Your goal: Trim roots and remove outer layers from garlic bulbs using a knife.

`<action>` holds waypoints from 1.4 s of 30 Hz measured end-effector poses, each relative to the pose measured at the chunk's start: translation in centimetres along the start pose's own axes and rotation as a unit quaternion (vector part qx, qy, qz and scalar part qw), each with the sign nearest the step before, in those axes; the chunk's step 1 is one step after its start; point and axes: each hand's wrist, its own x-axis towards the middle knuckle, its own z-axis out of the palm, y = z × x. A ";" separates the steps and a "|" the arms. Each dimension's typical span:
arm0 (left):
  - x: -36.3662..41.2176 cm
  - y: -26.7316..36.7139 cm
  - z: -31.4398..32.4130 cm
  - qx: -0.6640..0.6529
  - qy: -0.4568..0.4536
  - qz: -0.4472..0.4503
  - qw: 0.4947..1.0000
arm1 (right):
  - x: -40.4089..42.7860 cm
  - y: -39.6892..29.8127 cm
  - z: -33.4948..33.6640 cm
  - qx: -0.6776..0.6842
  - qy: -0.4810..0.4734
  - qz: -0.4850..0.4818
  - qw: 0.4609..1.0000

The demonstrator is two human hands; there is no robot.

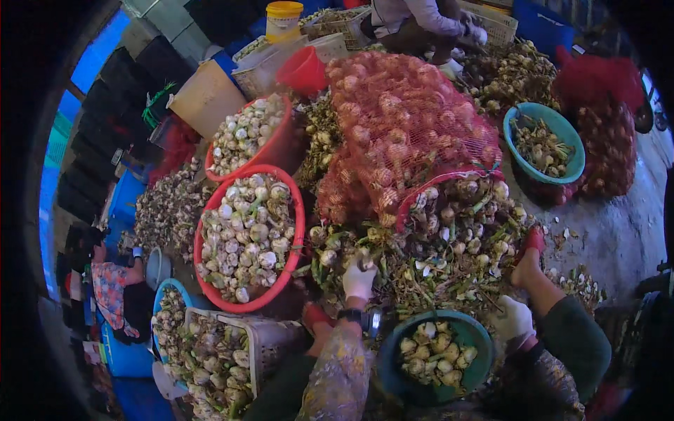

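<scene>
My left hand (359, 280), in a white glove, reaches into the heap of garlic and trimmings before me. Its fingers close around a garlic bulb (364, 258). My right hand (512, 320), also gloved, is curled beside my right shin; a thin dark tool (493, 302) juts from it, its exact kind unclear. Between my forearms stands a teal basin (387, 363) with several whole garlic bulbs (439, 352) in it. Ahead, loose bulbs with stems spill from the mouth of a red mesh sack (416, 131).
Left of me are two red tubs (300, 221) of garlic bulbs and a plastic crate (279, 337) piled with bulbs. A smaller teal basin (579, 152) sits at right by another mesh sack (611, 142). One person (416, 21) crouches beyond; another person (118, 289) sits at far left.
</scene>
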 end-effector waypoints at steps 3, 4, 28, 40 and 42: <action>-2.1 -0.1 -0.3 -0.096 0.022 0.122 0.988 | -0.2 -1.3 -1.0 0.068 0.000 0.023 0.997; -2.7 -0.6 -0.6 -0.120 0.023 0.141 0.982 | -0.1 -2.0 -1.3 0.089 -0.010 0.023 0.996; 1.7 -0.8 11.1 0.140 -0.153 0.028 0.978 | -2.9 -0.8 -1.7 0.065 -0.009 -0.007 0.998; 1.0 4.7 8.6 0.175 -0.333 0.078 0.923 | -5.5 1.3 -3.2 0.157 0.083 0.039 0.983; 1.3 3.6 9.9 0.187 -0.375 0.088 0.903 | -5.6 2.1 -2.8 0.162 0.083 0.037 0.983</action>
